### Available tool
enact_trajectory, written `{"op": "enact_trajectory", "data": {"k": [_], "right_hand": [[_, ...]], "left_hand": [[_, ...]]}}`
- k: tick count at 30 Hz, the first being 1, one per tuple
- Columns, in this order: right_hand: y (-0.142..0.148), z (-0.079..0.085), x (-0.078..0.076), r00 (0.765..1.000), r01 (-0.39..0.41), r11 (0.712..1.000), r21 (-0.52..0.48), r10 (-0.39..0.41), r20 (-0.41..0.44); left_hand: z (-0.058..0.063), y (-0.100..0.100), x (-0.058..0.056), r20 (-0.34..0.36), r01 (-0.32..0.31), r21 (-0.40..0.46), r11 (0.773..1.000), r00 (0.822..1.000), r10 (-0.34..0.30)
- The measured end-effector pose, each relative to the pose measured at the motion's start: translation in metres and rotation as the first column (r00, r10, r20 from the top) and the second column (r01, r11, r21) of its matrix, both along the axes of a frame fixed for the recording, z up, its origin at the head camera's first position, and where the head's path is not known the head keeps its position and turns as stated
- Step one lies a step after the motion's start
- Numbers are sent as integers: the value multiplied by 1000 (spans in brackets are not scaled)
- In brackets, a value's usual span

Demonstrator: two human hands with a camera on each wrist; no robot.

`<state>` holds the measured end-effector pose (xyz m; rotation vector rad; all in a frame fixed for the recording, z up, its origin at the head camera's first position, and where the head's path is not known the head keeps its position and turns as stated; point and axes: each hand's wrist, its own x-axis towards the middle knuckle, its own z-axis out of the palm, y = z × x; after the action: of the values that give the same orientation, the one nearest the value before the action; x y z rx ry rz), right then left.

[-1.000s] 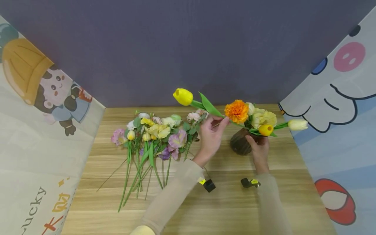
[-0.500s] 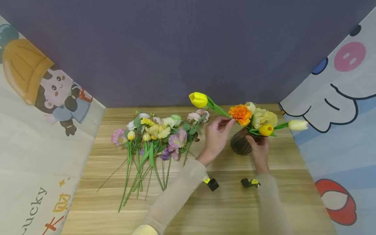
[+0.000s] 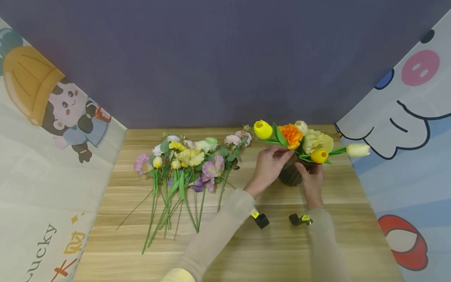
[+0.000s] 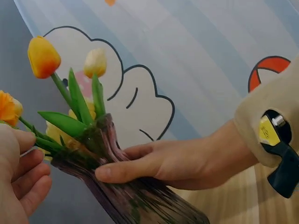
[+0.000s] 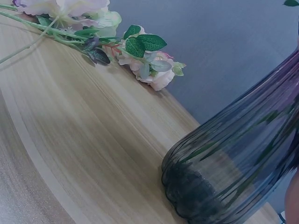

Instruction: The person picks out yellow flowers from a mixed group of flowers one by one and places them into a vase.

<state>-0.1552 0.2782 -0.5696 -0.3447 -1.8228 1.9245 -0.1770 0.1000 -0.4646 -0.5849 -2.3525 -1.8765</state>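
My right hand [image 3: 311, 180] grips the neck of a dark, ribbed glass vase [image 3: 289, 176], thumb across its front in the left wrist view. The vase [image 4: 140, 200] leans there, and stems show through its glass [image 5: 233, 158] in the right wrist view. Beside its mouth, my left hand [image 3: 269, 166] pinches the stem of a yellow tulip [image 3: 263, 129]; the fingers hide the stem's lower end. An orange carnation-like flower [image 3: 291, 135], a pale yellow ruffled bloom [image 3: 317, 141], an orange-yellow tulip [image 3: 319, 156] and a white tulip [image 3: 358, 150] stick out of the vase.
Left of the hands, a pile of artificial flowers [image 3: 190, 156] lies on the wooden table [image 3: 282, 254], stems toward the front. Pale pink flowers [image 3: 237, 140] lie nearest the vase. A dark panel [image 3: 225, 66] rises behind, with printed side walls left and right.
My left hand has moved right with the yellow tulip, up to the vase mouth. The tulip's head has come right and down, beside the orange flower. The right hand keeps its hold.
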Motion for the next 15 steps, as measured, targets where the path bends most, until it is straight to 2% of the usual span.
{"op": "enact_trajectory", "data": {"k": [3, 8, 11, 13, 15], "right_hand": [[0, 1, 0, 1000, 0, 1000, -1, 0, -3], [-1, 3, 1, 1000, -4, 1000, -15, 4, -10], [-1, 4, 1, 1000, -7, 1000, -22, 7, -12], [-2, 4, 2, 1000, -9, 1000, -25, 9, -14], [-2, 4, 2, 1000, -10, 1000, -21, 9, -15]], "left_hand": [[-7, -1, 0, 6, 14, -29, 999, 1000, -14], [-22, -9, 3, 20, 38, -8, 999, 999, -38], [-29, -16, 6, 32, 24, 42, 999, 999, -25], [-32, -21, 9, 36, -9, 103, 995, 999, 5], [-31, -27, 12, 14, -45, 191, 981, 999, 43]]}}
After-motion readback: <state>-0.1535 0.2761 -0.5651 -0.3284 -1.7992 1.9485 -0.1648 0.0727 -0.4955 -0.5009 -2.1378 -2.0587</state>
